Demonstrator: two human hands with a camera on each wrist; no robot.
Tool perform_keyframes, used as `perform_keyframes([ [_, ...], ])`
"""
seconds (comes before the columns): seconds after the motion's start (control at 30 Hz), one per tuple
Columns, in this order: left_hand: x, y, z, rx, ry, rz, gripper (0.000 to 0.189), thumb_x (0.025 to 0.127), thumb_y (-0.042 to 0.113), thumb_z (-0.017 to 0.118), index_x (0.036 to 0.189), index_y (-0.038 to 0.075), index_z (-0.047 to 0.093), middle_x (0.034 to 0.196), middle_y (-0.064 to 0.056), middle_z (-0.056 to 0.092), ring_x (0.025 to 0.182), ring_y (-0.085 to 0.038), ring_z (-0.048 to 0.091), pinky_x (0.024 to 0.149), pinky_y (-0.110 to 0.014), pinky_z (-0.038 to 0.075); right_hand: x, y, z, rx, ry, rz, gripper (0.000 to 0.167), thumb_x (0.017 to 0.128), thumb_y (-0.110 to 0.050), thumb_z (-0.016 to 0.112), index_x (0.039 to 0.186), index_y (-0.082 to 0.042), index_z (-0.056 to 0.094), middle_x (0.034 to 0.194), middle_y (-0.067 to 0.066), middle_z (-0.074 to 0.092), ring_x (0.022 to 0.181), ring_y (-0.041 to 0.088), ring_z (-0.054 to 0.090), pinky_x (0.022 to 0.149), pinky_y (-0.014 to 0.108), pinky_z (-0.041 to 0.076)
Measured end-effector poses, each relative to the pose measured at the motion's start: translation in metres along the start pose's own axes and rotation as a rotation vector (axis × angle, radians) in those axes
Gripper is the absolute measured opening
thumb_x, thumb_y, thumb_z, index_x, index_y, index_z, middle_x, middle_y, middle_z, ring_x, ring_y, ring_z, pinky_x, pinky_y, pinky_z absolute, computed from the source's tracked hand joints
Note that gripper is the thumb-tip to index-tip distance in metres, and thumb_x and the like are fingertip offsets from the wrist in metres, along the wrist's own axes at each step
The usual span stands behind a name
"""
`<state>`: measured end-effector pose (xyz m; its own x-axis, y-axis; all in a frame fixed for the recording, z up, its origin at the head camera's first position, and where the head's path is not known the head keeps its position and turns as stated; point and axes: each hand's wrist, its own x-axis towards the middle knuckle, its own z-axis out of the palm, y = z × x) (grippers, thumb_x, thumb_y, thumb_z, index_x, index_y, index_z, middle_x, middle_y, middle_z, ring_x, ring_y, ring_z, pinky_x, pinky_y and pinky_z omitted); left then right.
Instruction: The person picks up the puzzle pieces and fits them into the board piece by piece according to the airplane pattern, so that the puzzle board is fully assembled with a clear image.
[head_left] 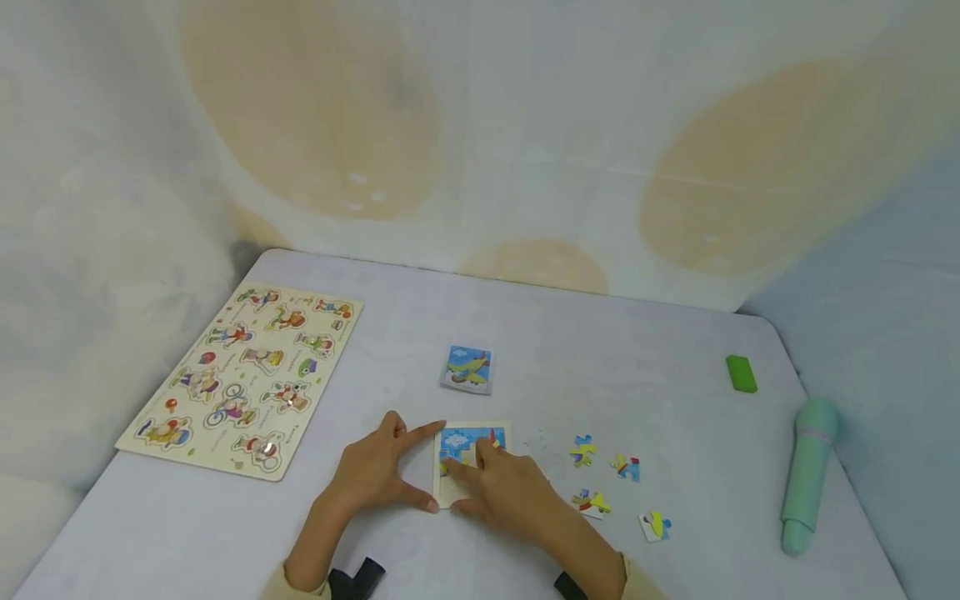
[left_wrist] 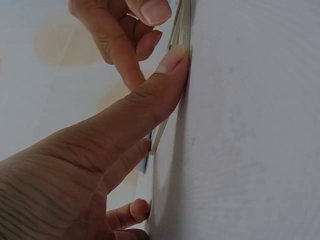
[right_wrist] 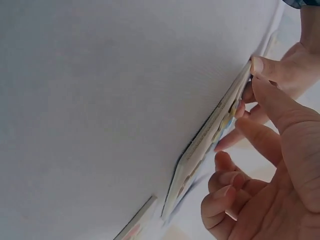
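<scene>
A small wooden jigsaw board (head_left: 444, 492) lies on the table, with blue-sky and yellow pieces in its recess. My left hand (head_left: 378, 469) holds the board's left side, index finger at the far corner and thumb at the near one. Over the board, my right hand (head_left: 510, 492) presses a piece with its index fingertip; its thumb touches the near edge, and its other fingers are loosely bent in the right wrist view. To the right lie loose jigsaw pieces (head_left: 582, 451), some yellow and blue. The right hand partly covers the board's picture.
A picture card (head_left: 467, 369) showing a yellow aeroplane lies behind the board. At the left is a large peg puzzle board (head_left: 217, 379) with several figures. A green block (head_left: 742, 373) and a mint-green cylinder (head_left: 808, 479) lie near the right table edge.
</scene>
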<state>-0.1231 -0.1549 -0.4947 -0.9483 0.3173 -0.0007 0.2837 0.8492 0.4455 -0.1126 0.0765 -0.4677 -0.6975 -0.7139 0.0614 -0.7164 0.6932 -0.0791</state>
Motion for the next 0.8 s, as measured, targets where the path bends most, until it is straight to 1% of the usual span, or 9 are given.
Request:
perform_keyframes([
  [0.1,0.0001,-0.0004,0.0003,0.006,0.007,0.007,0.103,0.047,0.068,0.086,0.141,0.04,0.054,0.094,0.002,0.034,0.064,-0.008,0.033,0.05,-0.022,0.031,-0.0033,-0.0007,0.0022,-0.061,0.02,-0.01,0.052,0.088,-0.058,0.065,0.133,-0.032,0.063,0.1,0.007,0.061,0.08,0.015,0.066,0.049,0.025,0.046],
  [0.23,0.0002,-0.001,0.0006,0.011,0.005,0.004,0.104,0.047,0.069,0.086,0.141,0.04,0.053,0.094,0.002,0.034,0.064,-0.008,0.033,0.05,-0.022,0.031,-0.0052,0.0003,0.0043,-0.073,0.04,-0.011,0.052,0.088,-0.059,0.063,0.133,-0.032,0.064,0.105,0.012,0.064,0.086,0.019,0.069,0.049,0.026,0.048],
  [0.4,0.0005,-0.0006,-0.0002,0.011,0.001,0.005,0.104,0.047,0.069,0.086,0.142,0.04,0.053,0.093,0.002,0.034,0.064,-0.008,0.033,0.05,-0.022,0.031,-0.0067,0.0019,0.0062,-0.055,0.008,0.007,0.053,0.09,-0.059,0.06,0.136,-0.033,0.061,0.118,0.019,0.065,0.099,0.026,0.071,0.053,0.03,0.052],
  [0.43,0.0004,-0.0007,-0.0003,0.011,0.002,0.007,0.104,0.047,0.07,0.085,0.142,0.04,0.053,0.093,0.002,0.034,0.064,-0.008,0.033,0.05,-0.022,0.031,-0.0071,0.0019,0.0065,-0.047,-0.001,0.012,0.053,0.09,-0.059,0.06,0.137,-0.033,0.061,0.119,0.019,0.065,0.099,0.026,0.071,0.053,0.03,0.051],
  [0.5,0.0002,-0.0004,-0.0006,0.01,0.003,0.008,0.104,0.047,0.069,0.086,0.142,0.04,0.053,0.094,0.002,0.034,0.064,-0.008,0.034,0.05,-0.022,0.031,-0.0071,0.0017,0.0069,-0.031,-0.015,0.021,0.053,0.09,-0.059,0.06,0.137,-0.034,0.06,0.117,0.017,0.064,0.096,0.024,0.071,0.053,0.029,0.05],
  [0.6,-0.0004,-0.0003,-0.0011,0.009,0.005,0.009,0.104,0.047,0.069,0.086,0.142,0.039,0.053,0.093,0.002,0.034,0.064,-0.008,0.033,0.05,-0.022,0.031,-0.0061,0.0007,0.0063,0.006,-0.032,0.028,0.054,0.09,-0.059,0.06,0.138,-0.033,0.06,0.11,0.012,0.064,0.082,0.018,0.069,0.052,0.025,0.046],
  [0.7,-0.0008,0.0004,-0.0015,0.007,0.004,0.009,0.104,0.047,0.068,0.086,0.142,0.039,0.054,0.093,0.002,0.034,0.064,-0.008,0.033,0.051,-0.022,0.031,-0.0054,-0.0005,0.0043,0.077,-0.082,0.059,0.054,0.091,-0.057,0.061,0.139,-0.033,0.058,0.1,0.008,0.061,0.067,0.011,0.059,0.051,0.023,0.041],
  [0.8,-0.0005,0.0014,-0.0017,0.008,-0.001,0.005,0.104,0.047,0.067,0.087,0.141,0.038,0.054,0.093,0.002,0.034,0.064,-0.008,0.033,0.051,-0.022,0.031,-0.0054,-0.0014,0.0021,0.13,-0.139,0.1,0.054,0.09,-0.055,0.063,0.14,-0.034,0.057,0.096,0.008,0.06,0.061,0.008,0.05,0.052,0.023,0.038],
])
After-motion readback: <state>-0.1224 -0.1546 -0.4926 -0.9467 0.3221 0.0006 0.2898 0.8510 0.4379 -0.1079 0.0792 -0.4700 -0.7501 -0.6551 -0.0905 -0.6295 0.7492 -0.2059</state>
